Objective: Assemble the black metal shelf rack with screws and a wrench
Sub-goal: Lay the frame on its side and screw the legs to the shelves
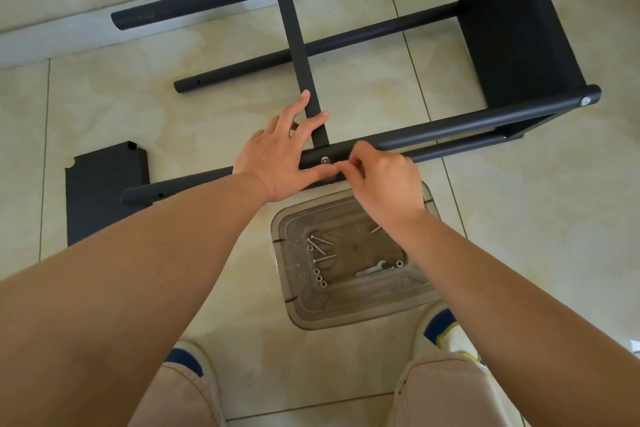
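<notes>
A flat black metal panel with notched corners lies on the floor well left of the left hand, its matte surface finely textured. The black shelf rack lies on its side across the pale floor tiles: round matte tubes run from left to right, and a flat narrow crossbar joins the far tube to the near one. The left hand rests on the near tube, fingers straight and spread, 2 of them lying along the crossbar's lower end. Just beside its thumb a silver screw head with a washer sits in the tube. The right hand hovers at the same joint, touching the left thumb, its fingers curled with fingertips pinched together; whether they hold something small I cannot tell. Beyond the right hand, the tubes meet a solid black shelf panel standing on edge, and another silver screw caps the tube end there.

Below both hands, between the forearms, a clear plastic rectangular tray with rounded corners sits on the floor. It holds loose long screws, a row of small washers or nuts and a flat stamped metal wrench.

The floor is glossy beige tile with thin grout lines; a pale skirting strip runs along the wall beyond the left hand. The person's knees in tan trousers and blue-and-white shoes show at the bottom edge.
</notes>
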